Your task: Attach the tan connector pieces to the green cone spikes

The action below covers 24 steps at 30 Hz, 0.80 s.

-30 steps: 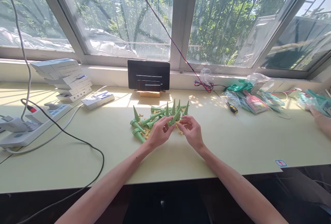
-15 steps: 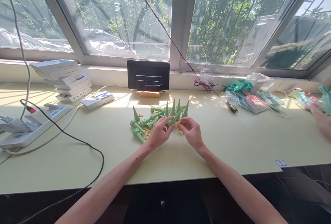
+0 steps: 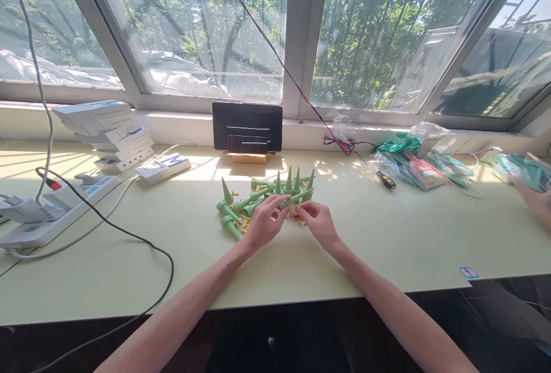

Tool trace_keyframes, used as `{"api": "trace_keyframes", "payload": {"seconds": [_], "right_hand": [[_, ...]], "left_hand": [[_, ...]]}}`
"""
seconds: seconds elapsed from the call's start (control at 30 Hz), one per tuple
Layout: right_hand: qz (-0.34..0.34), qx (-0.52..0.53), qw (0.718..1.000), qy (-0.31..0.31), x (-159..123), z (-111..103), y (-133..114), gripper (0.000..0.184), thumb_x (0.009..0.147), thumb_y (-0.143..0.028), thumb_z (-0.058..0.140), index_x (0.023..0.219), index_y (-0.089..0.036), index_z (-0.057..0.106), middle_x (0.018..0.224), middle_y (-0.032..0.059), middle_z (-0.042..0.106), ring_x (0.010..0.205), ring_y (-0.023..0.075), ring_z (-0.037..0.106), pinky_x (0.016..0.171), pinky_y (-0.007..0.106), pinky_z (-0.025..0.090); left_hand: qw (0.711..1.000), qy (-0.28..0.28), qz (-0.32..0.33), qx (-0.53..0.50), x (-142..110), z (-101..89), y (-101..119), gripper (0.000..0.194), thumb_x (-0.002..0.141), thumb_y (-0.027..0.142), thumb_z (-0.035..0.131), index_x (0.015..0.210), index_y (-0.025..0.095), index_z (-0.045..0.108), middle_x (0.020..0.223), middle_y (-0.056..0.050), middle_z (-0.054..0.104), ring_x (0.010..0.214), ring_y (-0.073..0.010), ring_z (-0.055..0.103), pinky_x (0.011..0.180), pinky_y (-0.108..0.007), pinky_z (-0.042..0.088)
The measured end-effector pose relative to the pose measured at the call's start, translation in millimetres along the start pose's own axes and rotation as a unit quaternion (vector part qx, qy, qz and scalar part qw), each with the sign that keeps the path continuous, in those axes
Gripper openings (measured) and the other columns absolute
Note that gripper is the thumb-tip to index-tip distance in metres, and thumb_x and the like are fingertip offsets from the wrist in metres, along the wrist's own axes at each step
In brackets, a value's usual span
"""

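Observation:
My left hand (image 3: 266, 221) is closed on the wide end of a green plastic watering spike (image 3: 297, 197), which lies nearly level with its tip to the right. Just below that spike, my right hand (image 3: 319, 221) pinches a small yellow plastic valve (image 3: 294, 210) between thumb and fingertips. Whether the valve touches the spike I cannot tell. Behind my hands several green spikes (image 3: 288, 179) stand upright on their caps. More spikes (image 3: 230, 225) lie in a loose pile to the left, with small yellow valves (image 3: 244, 224) scattered among them.
A tablet and phone on a small stand (image 3: 247, 126) are at the back. White boxes (image 3: 116, 132), a power strip (image 3: 64, 212) and a black cable (image 3: 142, 238) occupy the left. A screwdriver (image 3: 386, 180), bagged parts (image 3: 424, 169) and another person's hand (image 3: 534, 195) are at right.
The spike in my left hand has tipped flatter, its point swinging down to the right. My right hand has barely moved. At far right, the other person's hand and bag have shifted.

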State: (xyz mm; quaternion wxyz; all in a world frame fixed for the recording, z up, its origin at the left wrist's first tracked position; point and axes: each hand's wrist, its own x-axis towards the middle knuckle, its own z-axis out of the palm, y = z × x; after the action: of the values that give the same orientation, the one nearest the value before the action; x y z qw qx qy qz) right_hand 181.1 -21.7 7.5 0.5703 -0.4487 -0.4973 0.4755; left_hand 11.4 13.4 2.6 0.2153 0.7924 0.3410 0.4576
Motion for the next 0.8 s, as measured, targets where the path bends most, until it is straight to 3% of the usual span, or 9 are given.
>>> {"api": "trace_keyframes", "payload": {"seconds": [0.3, 0.8], "right_hand": [[0.023, -0.017, 1.000, -0.004, 1.3, -1.4, -1.8, 0.035, 0.074, -0.052, 0.076, 0.075, -0.017, 0.071, 0.072, 0.0053, 0.071, 0.065, 0.0182, 0.066, 0.066, 0.033, 0.056], [0.050, 0.009, 0.998, -0.046, 2.4, -0.1, 1.3, 0.036, 0.072, -0.052, 0.078, 0.072, -0.017, 0.072, 0.073, 0.0052, 0.071, 0.066, 0.0168, 0.063, 0.068, 0.033, 0.054]], "left_hand": [[0.999, -0.039, 0.018, -0.006, -1.0, -1.1, -1.3, 0.041, 0.087, 0.033, 0.068, 0.125, 0.024, 0.057, 0.111, -0.006, 0.058, 0.067, -0.0092, 0.060, 0.062, -0.026, 0.059], [0.999, -0.045, 0.009, 0.026, -0.8, -1.6, 1.5, 0.037, 0.086, 0.031, 0.068, 0.122, 0.023, 0.058, 0.107, -0.005, 0.059, 0.060, -0.0073, 0.048, 0.054, -0.023, 0.049]]}}
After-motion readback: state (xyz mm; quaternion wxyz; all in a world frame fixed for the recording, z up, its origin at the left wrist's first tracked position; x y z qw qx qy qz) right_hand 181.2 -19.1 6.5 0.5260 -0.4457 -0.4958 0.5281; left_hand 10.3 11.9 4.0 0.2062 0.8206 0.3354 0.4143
